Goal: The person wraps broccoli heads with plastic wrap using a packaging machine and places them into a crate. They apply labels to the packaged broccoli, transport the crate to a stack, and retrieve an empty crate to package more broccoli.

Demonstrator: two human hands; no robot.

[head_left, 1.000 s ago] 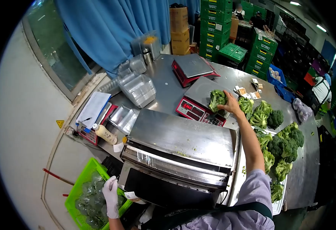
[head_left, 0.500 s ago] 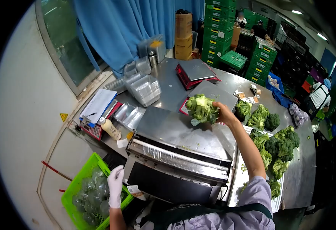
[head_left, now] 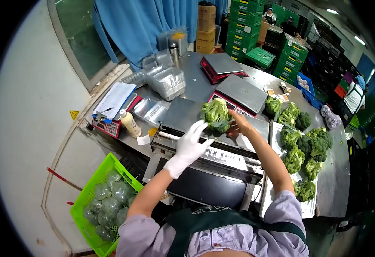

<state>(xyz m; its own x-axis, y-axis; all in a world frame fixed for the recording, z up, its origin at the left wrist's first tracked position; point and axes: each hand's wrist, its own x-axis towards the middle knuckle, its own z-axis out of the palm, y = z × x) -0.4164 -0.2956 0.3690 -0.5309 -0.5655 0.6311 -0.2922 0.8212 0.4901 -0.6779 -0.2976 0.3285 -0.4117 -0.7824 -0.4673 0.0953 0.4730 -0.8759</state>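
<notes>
A head of broccoli point(head_left: 215, 115) is over the metal top plate point(head_left: 182, 109) of the film wrapping machine, its cut stem facing up. My right hand point(head_left: 239, 124), bare, is at the right side of this broccoli with fingers apart; whether the fingertips touch it is hard to see. From the lower left my left hand point(head_left: 189, 147), in a white glove, reaches over the machine's film roll point(head_left: 223, 157). Its fingers are spread and hold nothing, close to the broccoli's lower left side.
Several broccoli heads point(head_left: 293, 159) lie on a white tray point(head_left: 265, 205) at right. Scales point(head_left: 243, 92) stand behind the machine. Clear plastic trays point(head_left: 168, 83), a bottle point(head_left: 130, 123) and a clipboard point(head_left: 115, 100) are at left. A green basket point(head_left: 78, 214) contains wrapped broccoli point(head_left: 110, 207).
My left hand has come up from beside the green basket to the machine. My right hand has brought the broccoli slightly left, and its fingers have loosened. The view has shifted.
</notes>
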